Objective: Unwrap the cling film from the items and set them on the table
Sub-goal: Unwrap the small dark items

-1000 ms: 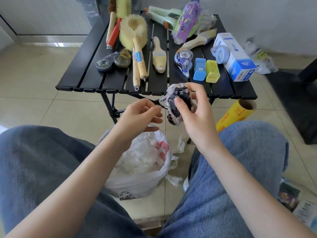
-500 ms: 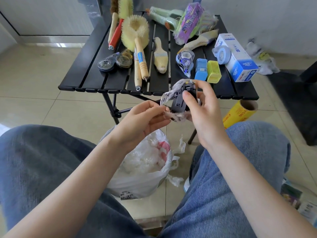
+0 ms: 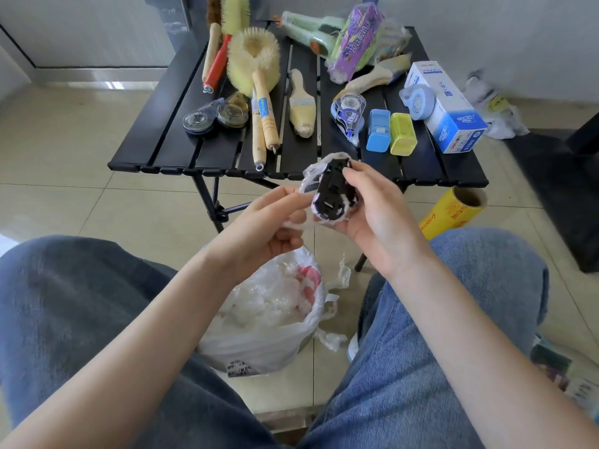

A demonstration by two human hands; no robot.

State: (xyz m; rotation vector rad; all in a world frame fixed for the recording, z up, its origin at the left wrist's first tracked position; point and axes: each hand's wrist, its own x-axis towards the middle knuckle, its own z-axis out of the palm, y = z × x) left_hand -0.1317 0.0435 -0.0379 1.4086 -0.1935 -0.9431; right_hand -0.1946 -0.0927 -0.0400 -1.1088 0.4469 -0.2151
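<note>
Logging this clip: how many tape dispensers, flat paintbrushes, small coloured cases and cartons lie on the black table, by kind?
Tape dispensers: 4 (two dark, one clear, one pale blue)
Flat paintbrushes: 2 (one bare, one film-wrapped)
Small cases: 2 (blue, yellow-green)
Carton: 1
Total: 9

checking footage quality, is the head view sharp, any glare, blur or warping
Head view: mostly sharp on the hands, left and right, and the film-wrapped black item; soft daylight, weak shadows; pale glare on the floor tiles by the wall; wrapped clutter right of the table looks smeared; wide-angle bending stretches the knees and frame edges.
</note>
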